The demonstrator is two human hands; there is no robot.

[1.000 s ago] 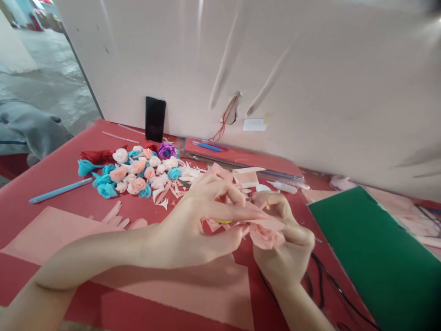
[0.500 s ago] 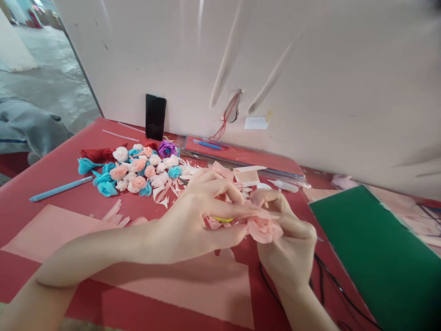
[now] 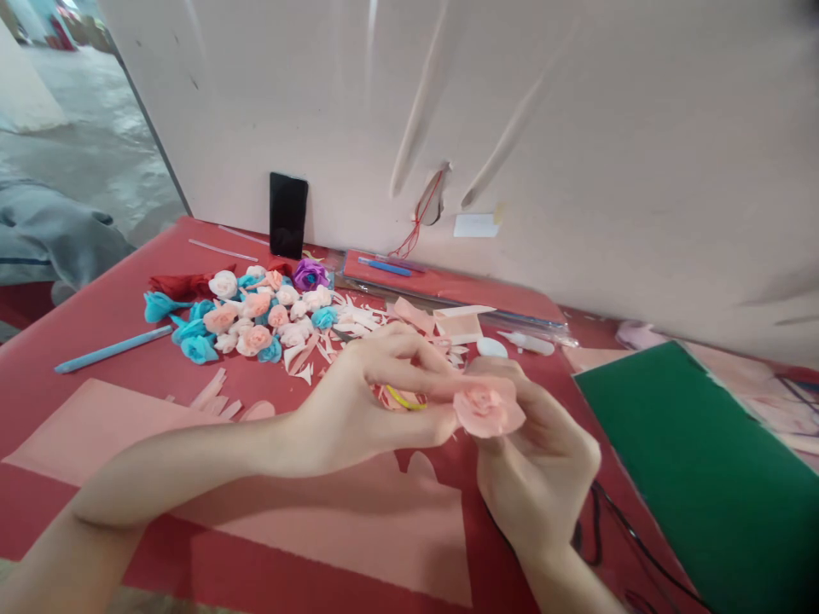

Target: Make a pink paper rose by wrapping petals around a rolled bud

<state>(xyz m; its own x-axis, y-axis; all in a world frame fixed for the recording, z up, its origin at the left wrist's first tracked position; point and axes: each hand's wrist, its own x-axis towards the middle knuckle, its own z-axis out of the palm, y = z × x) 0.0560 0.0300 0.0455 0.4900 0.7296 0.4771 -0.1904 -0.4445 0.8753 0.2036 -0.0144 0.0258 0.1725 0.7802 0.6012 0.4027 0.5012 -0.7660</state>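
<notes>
Our left hand (image 3: 364, 396) pinches and our right hand (image 3: 543, 456) grips a pink flower (image 3: 486, 411), seemingly near done; from it, formed flowers (image 3: 278, 317) lie at ten o'clock, unused paper (image 3: 358, 520) at eight.

Left hand (image 3: 349, 405) mid-frame is totally bare, pretty slim with long, thin fingers (image 3: 415, 375), and the left forearm (image 3: 192, 456) off toward the lower left is bare too, slender and smooth with a crease (image 3: 106, 524) across it. Right hand (image 3: 537, 460), right of centre, is just as bare, kinda bony at the knuckles (image 3: 589, 460), and the bare right forearm (image 3: 566, 580) gets cut off by the bottom edge.
</notes>
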